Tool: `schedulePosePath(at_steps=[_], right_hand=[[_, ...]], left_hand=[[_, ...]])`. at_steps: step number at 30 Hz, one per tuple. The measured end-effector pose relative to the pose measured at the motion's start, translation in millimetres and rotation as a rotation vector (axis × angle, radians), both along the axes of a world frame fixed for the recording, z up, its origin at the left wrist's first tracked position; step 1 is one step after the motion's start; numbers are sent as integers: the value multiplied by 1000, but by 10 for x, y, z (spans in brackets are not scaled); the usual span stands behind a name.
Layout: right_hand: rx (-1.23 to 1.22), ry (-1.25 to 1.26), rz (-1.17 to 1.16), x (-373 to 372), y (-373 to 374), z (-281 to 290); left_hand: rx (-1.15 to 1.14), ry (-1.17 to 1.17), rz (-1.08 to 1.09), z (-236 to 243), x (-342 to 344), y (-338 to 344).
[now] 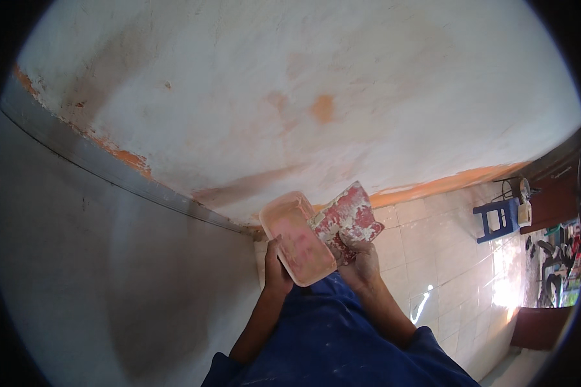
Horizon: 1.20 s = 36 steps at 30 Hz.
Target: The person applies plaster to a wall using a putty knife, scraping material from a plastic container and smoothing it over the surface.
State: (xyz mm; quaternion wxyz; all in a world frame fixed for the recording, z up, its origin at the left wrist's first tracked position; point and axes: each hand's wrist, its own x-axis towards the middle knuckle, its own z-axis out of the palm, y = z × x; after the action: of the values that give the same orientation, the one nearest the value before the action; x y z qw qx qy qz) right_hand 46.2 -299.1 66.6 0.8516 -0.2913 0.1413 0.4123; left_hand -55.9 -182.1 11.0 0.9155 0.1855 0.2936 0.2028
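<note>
My left hand grips the left side of a shallow, pinkish plastic tub, its inside smeared with pale residue. In my right hand is a wide red putty knife, its blade crusted with whitish filler. The blade's left edge meets or overlaps the tub's right rim; whether they touch I cannot tell. My right fingers wrap round the handle, which they mostly hide. Beyond both tools rises a white wall with damp-looking darker patches and a small orange spot.
A grey wall stands close on the left, meeting the white one in a corner. Orange paint shows along the white wall's lower edge. To the right are a tiled floor, a blue plastic stool, a brown cabinet and several shoes.
</note>
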Motion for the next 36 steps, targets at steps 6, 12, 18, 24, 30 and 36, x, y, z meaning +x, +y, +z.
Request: schedulePosePath(at_steps=[6, 12, 18, 24, 30, 36], right_hand=[[-31, 18, -60, 100, 84, -255], [-17, 53, -174, 507, 274, -1025], [-85, 53, -342, 776, 635, -793], [-79, 32, -486, 959, 805, -652], [65, -106, -446, 1039, 855, -430], [13, -74, -305, 1279, 905, -297]], left_hand=[[-70, 55, -52, -351, 27, 104], [-79, 189, -253, -769, 170, 209], [-142, 285, -99, -882, 447, 125], [-140, 294, -137, -789, 509, 26], [-154, 250, -111, -587, 617, 34], [-119, 262, -98, -448, 689, 14]])
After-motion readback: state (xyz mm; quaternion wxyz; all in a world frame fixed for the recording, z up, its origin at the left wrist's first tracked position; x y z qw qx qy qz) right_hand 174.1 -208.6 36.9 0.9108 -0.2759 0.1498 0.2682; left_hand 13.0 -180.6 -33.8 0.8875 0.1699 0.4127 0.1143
